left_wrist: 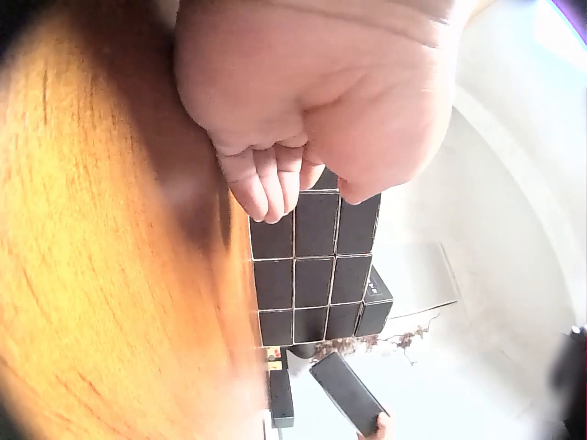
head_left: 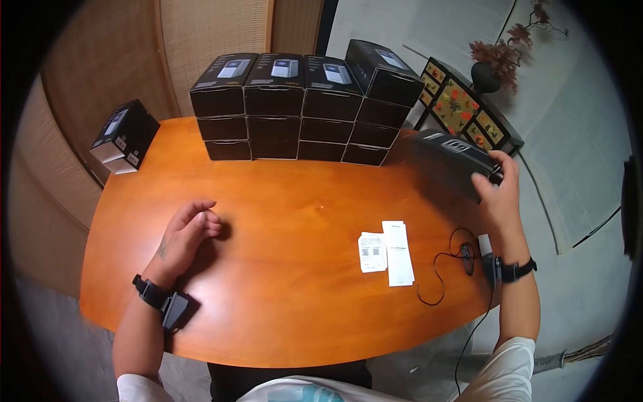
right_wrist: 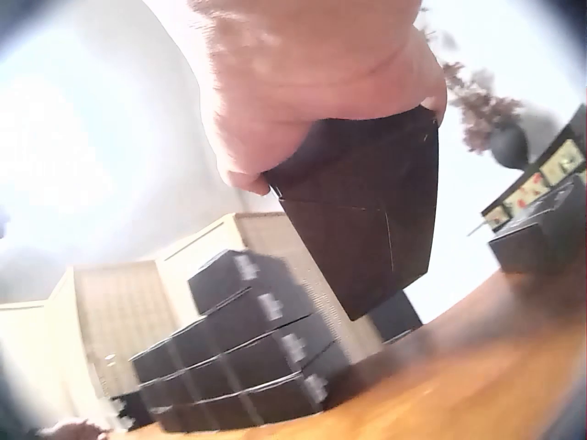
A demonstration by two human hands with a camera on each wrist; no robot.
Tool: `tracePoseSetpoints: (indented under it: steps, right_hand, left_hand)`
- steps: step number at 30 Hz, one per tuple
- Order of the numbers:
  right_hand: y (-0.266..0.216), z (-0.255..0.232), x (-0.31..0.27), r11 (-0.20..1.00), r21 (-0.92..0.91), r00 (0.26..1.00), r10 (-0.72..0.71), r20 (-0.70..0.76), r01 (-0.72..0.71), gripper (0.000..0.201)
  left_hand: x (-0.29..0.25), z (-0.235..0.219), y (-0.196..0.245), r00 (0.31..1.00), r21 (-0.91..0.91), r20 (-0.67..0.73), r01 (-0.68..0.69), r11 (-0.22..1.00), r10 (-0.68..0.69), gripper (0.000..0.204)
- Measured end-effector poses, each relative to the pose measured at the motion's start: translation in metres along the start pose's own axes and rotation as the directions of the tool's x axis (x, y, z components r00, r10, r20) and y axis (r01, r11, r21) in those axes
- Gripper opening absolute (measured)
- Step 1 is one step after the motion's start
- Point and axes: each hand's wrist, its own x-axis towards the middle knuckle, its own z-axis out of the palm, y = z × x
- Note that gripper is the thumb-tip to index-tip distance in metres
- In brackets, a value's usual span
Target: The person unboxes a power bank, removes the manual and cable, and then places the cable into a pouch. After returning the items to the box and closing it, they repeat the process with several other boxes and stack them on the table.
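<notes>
My right hand (head_left: 499, 191) grips a black cardboard box (right_wrist: 376, 225) by its near end, thumb on one side and fingers on the other. That box is tilted above the table at the right, blurred in the head view. Another black box (right_wrist: 541, 225) lies beyond it on the right in the right wrist view. My left hand (head_left: 191, 231) is at the table's left side, fingers loosely curled and holding nothing. Ahead of both hands, a wall of stacked black boxes (head_left: 274, 107) stands along the back edge, with device pictures printed on the upper faces.
A single black box (head_left: 127, 137) sits at the back left corner of the wooden table (head_left: 281, 268). White leaflets (head_left: 398, 254) and smaller printed cards (head_left: 372, 253) lie right of centre. A thin black cable (head_left: 439, 268) curls near my right forearm. A decorated cabinet (head_left: 462, 110) stands behind.
</notes>
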Motion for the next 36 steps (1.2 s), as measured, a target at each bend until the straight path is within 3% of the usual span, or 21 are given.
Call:
tracePoseSetpoints:
  steps: [2,5,9,10,12,15,18,20,24,26,30,31,33,34,36]
  right_hand:
    - [-0.068,0.006,-0.028,0.981,0.169,0.980,-0.124,0.155,0.098,0.064]
    - [-0.136,0.046,-0.070,0.914,0.344,0.907,-0.317,0.277,0.215,0.072]
    - [-0.201,0.113,-0.118,0.862,0.470,0.865,-0.373,0.335,0.190,0.082]
    - [-0.212,0.123,-0.126,0.856,0.482,0.870,-0.372,0.324,0.187,0.083]
    - [-0.230,0.129,-0.133,0.879,0.439,0.861,-0.363,0.356,0.189,0.084]
    - [-0.237,0.125,-0.137,0.888,0.417,0.797,-0.390,0.461,0.194,0.088]
    - [-0.232,0.126,-0.147,0.893,0.422,0.740,-0.389,0.549,0.156,0.091]
    - [-0.228,0.126,-0.154,0.887,0.439,0.720,-0.398,0.569,0.144,0.093]
    - [-0.226,0.118,-0.145,0.858,0.503,0.721,-0.413,0.556,0.104,0.075]
    - [-0.217,0.121,-0.146,0.815,0.579,0.737,-0.367,0.567,-0.039,0.063]
    - [-0.214,0.124,-0.151,0.623,0.684,0.766,-0.204,0.610,-0.379,0.045]
    - [-0.206,0.127,-0.153,0.610,0.706,0.764,-0.242,0.598,-0.360,0.044]
    - [-0.211,0.122,-0.147,0.344,0.781,0.777,-0.187,0.601,-0.521,0.046]
    - [-0.211,0.121,-0.143,0.195,0.795,0.781,-0.162,0.603,-0.574,0.047]
    - [-0.198,0.128,-0.140,0.061,0.822,0.805,-0.171,0.567,-0.566,0.051]
  left_hand:
    - [-0.001,0.002,0.001,1.000,0.093,0.017,-0.016,0.995,0.015,0.030]
    - [-0.005,0.002,0.005,0.988,0.174,0.112,-0.121,0.977,0.103,0.053]
    - [-0.015,0.009,0.024,0.971,0.317,0.198,-0.193,0.929,0.134,0.077]
    - [-0.012,0.004,0.019,0.972,0.266,0.208,-0.162,0.950,0.108,0.076]
    - [-0.007,0.000,0.017,0.912,0.536,0.286,-0.406,0.740,0.293,0.072]
    - [-0.016,0.004,0.031,0.957,0.538,0.237,-0.273,0.797,0.168,0.067]
    - [-0.015,0.001,0.037,0.955,0.521,0.284,-0.231,0.822,0.088,0.070]
    - [-0.016,0.003,0.042,0.938,0.578,0.332,-0.286,0.765,0.100,0.068]
    - [-0.015,0.001,0.037,0.890,0.624,0.426,-0.420,0.659,0.163,0.068]
    - [-0.016,0.002,0.038,0.883,0.613,0.442,-0.424,0.666,0.155,0.069]
    - [-0.019,0.006,0.044,0.861,0.631,0.488,-0.463,0.623,0.146,0.069]
    - [-0.018,0.006,0.042,0.852,0.642,0.490,-0.495,0.586,0.184,0.064]
    - [-0.018,0.006,0.039,0.825,0.658,0.501,-0.559,0.505,0.260,0.055]
    - [-0.019,0.004,0.039,0.859,0.676,0.456,-0.505,0.537,0.233,0.050]
    - [-0.020,0.002,0.040,0.927,0.720,0.343,-0.364,0.591,0.153,0.041]
